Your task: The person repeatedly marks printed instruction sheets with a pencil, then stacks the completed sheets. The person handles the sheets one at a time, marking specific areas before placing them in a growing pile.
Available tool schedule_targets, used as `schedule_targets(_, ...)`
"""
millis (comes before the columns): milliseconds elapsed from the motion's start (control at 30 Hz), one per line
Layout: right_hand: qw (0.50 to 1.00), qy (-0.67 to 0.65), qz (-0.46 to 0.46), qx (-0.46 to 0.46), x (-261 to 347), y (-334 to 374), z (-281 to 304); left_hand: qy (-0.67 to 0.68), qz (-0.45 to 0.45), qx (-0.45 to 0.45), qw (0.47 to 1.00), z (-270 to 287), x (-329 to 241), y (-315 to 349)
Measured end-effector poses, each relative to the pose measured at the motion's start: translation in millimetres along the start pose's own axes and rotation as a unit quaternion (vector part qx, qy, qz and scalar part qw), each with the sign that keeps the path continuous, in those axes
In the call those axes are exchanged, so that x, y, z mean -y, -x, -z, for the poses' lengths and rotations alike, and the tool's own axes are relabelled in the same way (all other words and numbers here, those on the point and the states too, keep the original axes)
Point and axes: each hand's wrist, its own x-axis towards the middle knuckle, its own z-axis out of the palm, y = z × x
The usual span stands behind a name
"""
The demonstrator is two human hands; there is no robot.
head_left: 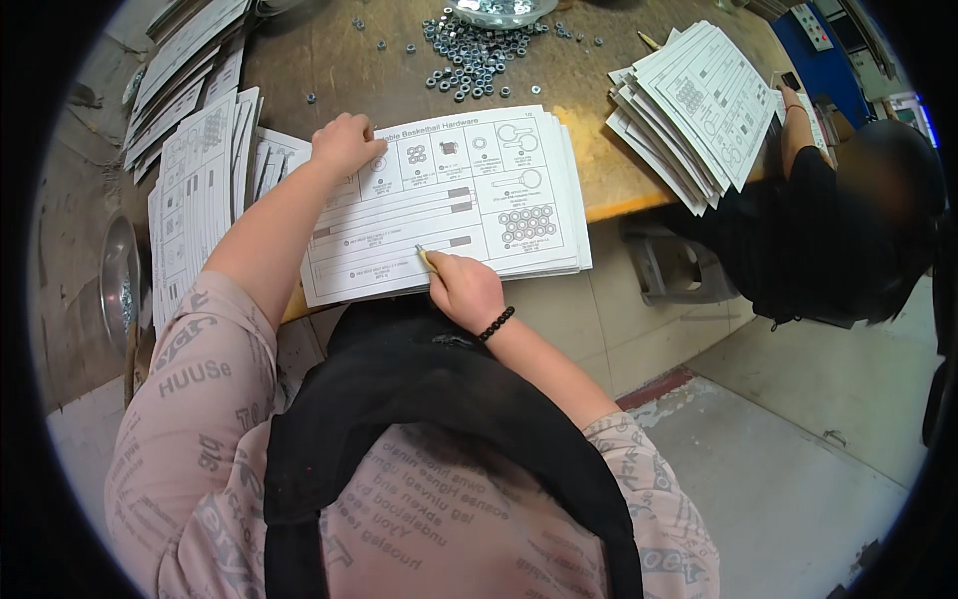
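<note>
A stack of white printed cards (pixel 469 200) with part diagrams lies on the wooden table in front of me. My left hand (pixel 344 145) rests as a loose fist on the stack's upper left corner. My right hand (pixel 464 288) sits at the stack's near edge, closed on a thin pale stick-like tool (pixel 425 259) whose tip touches the top card. A black bead bracelet circles my right wrist.
Loose metal nuts (pixel 469 55) are scattered at the table's back, below a bowl (pixel 502 10). More card stacks lie at the left (pixel 195 180) and right (pixel 689 105). A metal dish (pixel 118 285) sits far left. Another person in black (pixel 828 220) sits at the right.
</note>
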Motion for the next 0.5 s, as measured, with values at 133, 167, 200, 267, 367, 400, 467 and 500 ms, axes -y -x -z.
schedule_targets(133, 1.000, 0.001, 0.003, 0.002, -0.9, 0.0, -0.2, -0.021, -0.029, -0.007, 0.999, 1.0, -5.8, 2.3)
schedule_targets(167, 1.000, 0.002, 0.006, 0.000, -1.5, -0.1, -0.1, -0.004, -0.026, -0.019, 0.999, 0.9, -5.1, 2.1)
schedule_targets(200, 1.000, 0.001, 0.008, -0.003, -1.6, -0.1, 0.1, 0.012, -0.023, -0.032, 0.999, 1.0, -2.4, 1.9)
schedule_targets(267, 1.000, -0.002, 0.015, -0.009, -0.8, -0.7, -1.0, 0.026, -0.025, -0.065, 0.997, 1.3, 0.9, 3.3)
schedule_targets(367, 1.000, -0.005, 0.009, -0.004, 0.4, 0.9, -0.3, 0.043, -0.028, -0.096, 0.994, 4.0, 3.1, 8.8)
schedule_targets(400, 1.000, -0.005, -0.003, 0.027, 1.7, 0.5, 1.7, 0.064, -0.020, -0.085, 0.994, 8.8, 5.7, 10.4)
schedule_targets(467, 0.996, -0.002, -0.028, 0.087, 5.5, -4.6, 8.4, 0.094, -0.017, -0.066, 0.993, 25.9, 7.6, 14.9)
schedule_targets(500, 0.996, -0.025, -0.026, 0.079, 6.0, -4.1, 9.7, 0.102, -0.021, -0.058, 0.993, 38.0, 6.1, 22.2)
